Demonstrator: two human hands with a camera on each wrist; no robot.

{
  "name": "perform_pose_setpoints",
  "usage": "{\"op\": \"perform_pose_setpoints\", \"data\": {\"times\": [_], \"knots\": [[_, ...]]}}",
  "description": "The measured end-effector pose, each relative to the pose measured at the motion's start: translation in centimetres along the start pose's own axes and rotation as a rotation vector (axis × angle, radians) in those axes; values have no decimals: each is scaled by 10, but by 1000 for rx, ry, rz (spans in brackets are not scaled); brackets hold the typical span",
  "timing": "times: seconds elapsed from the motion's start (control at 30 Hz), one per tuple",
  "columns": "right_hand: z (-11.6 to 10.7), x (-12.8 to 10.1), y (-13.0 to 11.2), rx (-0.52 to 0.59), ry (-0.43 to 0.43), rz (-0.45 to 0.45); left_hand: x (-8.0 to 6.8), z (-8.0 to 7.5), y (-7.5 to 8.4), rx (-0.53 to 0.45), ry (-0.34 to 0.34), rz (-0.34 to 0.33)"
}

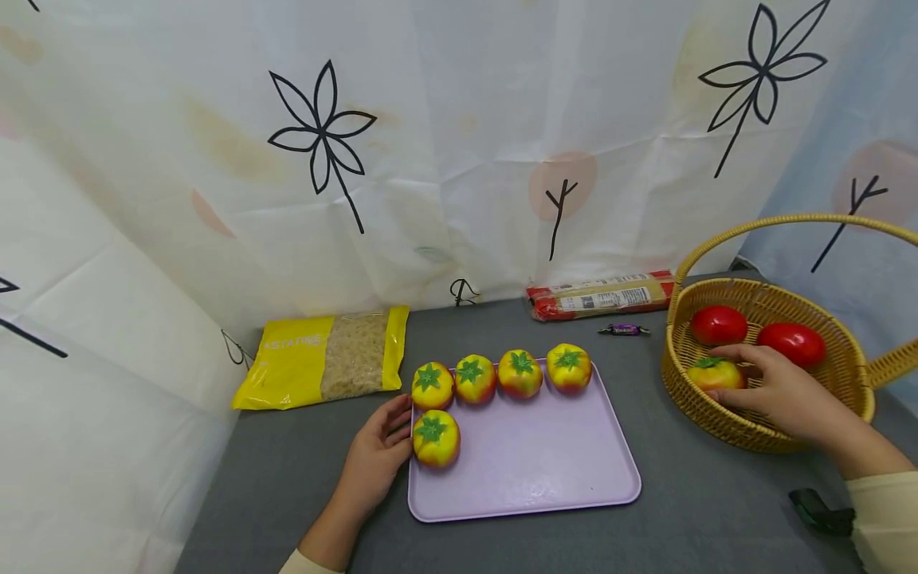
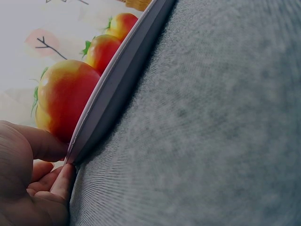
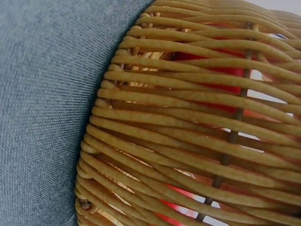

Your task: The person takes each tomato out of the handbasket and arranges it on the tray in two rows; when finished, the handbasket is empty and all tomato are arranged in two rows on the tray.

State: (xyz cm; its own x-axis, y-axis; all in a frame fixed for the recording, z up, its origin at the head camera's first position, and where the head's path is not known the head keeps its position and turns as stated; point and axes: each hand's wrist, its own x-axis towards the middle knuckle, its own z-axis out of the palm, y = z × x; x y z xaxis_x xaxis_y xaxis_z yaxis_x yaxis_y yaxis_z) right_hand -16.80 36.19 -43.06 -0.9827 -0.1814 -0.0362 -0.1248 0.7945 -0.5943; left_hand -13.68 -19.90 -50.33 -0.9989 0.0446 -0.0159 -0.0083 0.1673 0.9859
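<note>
**Hands at the tray and in the basket**

Low in the frame, left of centre, the left hand [image 1: 376, 461] lies on the grey bench [image 1: 287, 478] with its fingers [image 2: 51, 181] relaxed against the left rim of the lilac tray [image 1: 531, 470]; they touch the edge but do not wrap it. Just inside that rim sits a yellow-red tomato [image 1: 435, 438].

At lower right, the right hand [image 1: 778, 395] reaches over the near wall of the wicker basket [image 1: 724, 426]. Its fingers curl around a yellow-red fruit [image 1: 713, 373] lying in the basket's left side.

Farther back on the tray stands a row of four tomatoes [image 1: 500, 375] along the far edge. Two red tomatoes [image 1: 756, 335] lie deeper in the basket.

Beyond, at left, a yellow bag of pasta [image 1: 326, 359] carries a faint printed word, too blurred to read. A long noodle packet [image 1: 602, 295] with a small unreadable label lies against the curtain, a wrapped candy [image 1: 624, 329] just before it.
</note>
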Motion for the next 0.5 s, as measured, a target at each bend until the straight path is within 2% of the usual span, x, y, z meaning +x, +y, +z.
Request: {"op": "perform_pose_setpoints", "data": {"times": [0.23, 0.5], "knots": [[1, 1, 1, -22, 4, -6, 0, 0, -1, 4, 1, 2], [2, 0, 0, -59, 49, 3, 0, 0, -2, 4, -1, 11]]}}
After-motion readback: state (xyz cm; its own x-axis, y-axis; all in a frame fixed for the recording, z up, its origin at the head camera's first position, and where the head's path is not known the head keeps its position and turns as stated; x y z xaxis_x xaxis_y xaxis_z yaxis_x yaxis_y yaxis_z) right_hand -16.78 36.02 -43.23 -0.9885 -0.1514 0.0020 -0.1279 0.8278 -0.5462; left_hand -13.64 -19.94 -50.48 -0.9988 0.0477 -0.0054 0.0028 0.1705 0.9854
